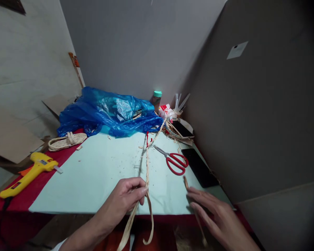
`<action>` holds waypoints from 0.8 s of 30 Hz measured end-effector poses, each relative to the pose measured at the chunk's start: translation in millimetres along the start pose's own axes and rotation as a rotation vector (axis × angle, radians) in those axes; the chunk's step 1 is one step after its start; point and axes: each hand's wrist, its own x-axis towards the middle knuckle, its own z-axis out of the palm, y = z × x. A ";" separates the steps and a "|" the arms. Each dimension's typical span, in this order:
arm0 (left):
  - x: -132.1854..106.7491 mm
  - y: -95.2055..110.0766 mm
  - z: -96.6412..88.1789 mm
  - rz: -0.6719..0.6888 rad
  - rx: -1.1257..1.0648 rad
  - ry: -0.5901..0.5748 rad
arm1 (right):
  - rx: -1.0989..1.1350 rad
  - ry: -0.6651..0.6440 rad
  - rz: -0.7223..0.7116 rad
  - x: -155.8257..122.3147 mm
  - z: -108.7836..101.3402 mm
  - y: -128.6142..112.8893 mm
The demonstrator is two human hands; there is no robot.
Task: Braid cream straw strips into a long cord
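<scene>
My left hand [129, 195] is closed, pinching a thin pale braid [147, 164] of dried plant fibre between thumb and fingers. From there the braid stretches away over the table, bending toward the pile at the back. Below the pinch, loose flat strands [131, 225] hang past the table's front edge. My right hand [211, 211], slightly blurred, is to the right with a separate fibre strand [185, 182] in its fingers. One end of that strand sticks out beyond the fingertips and the other dangles beneath; the grip itself is partly hidden. Red-handled scissors [176, 164] lie between the braid and a dark flat panel [201, 169].
A yellow glue gun [28, 174] and a woven sandal [68, 140] lie at left on red cloth. Across the back spreads a blue plastic bag [107, 113]. A green-lidded jar [157, 97] and a phone [182, 129] are behind right. A grey wall [261, 122] closes the right side.
</scene>
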 end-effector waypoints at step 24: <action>39.6 15.4 9.8 0.081 0.604 -0.013 | -0.051 -0.037 -0.291 210.2 35.0 -32.5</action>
